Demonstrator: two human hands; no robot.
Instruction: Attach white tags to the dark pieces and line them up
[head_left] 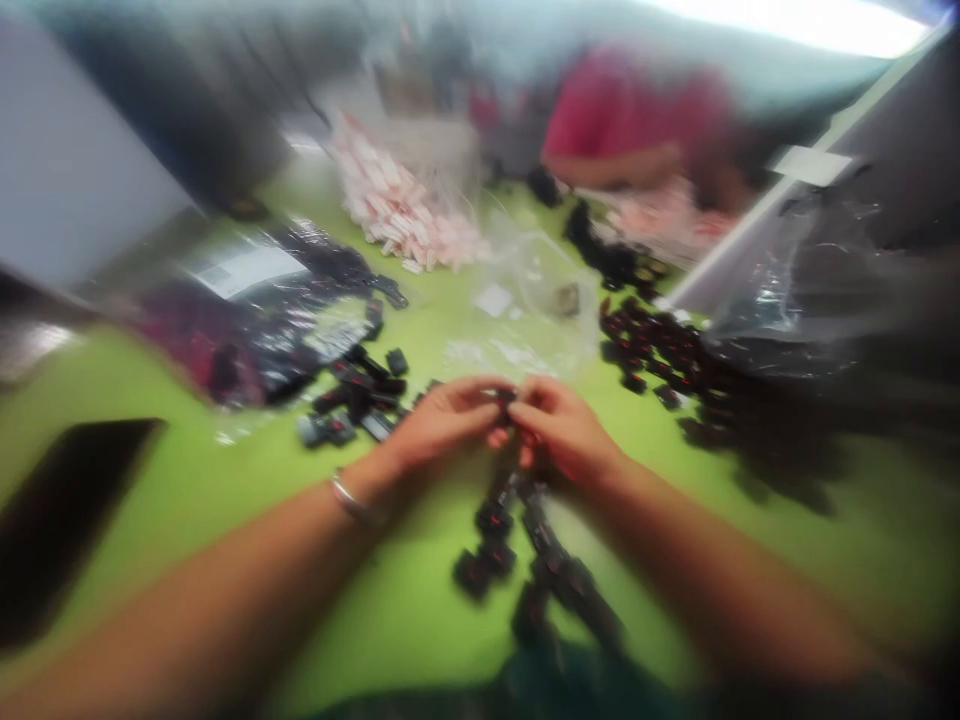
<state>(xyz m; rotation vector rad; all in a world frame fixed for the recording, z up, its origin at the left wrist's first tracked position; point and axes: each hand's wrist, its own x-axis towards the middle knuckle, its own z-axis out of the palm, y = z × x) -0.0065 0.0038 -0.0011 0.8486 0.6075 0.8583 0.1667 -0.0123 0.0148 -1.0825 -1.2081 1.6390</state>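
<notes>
Both hands meet over the green table, fingertips pinched together on one small black part held between them; the left hand and the right hand each close on an end of it, which looks like a grip for pressing or fitting two halves, though blur hides the detail. A metal bangle sits on the left wrist. Just below the hands, toward the person, lies a loose row of black pieces, near enough to be reached without stretching. Left of the left hand is a small scatter of similar black pieces, and beyond that an open plastic bag of dark parts. Right of the right hand spreads a larger heap of black and red parts, spilling from a clear bag. Ahead of the hands lie an empty clear bag and a pile of pink and white packets. Farther off, another person in a red top rests an arm on the table. A dark flat object, perhaps a phone, lies well to the left.
</notes>
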